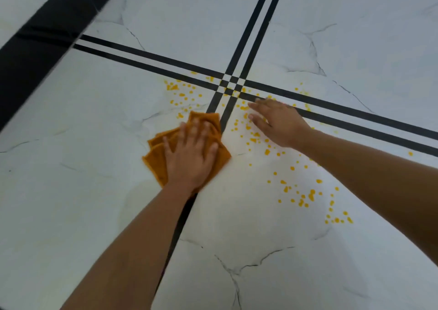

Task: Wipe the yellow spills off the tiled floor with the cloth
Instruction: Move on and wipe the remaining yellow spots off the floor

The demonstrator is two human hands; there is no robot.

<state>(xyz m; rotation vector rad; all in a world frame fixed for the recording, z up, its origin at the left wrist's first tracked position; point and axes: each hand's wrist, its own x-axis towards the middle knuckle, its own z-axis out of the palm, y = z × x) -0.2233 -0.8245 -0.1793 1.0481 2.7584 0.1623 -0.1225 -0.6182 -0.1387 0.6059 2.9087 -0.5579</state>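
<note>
The folded orange cloth (163,154) was pressed flat on the tiled floor (83,124) under the spread left hand (190,154), astride the black stripes (251,25), while the right hand (278,122) was held open among the yellow spills (301,197). It was judged that drops might be smeared by the right palm, or dragged across the tile by a loaded cloth. Whether the right palm touched the floor could not be told, and any spill beneath the cloth was hidden.
</note>
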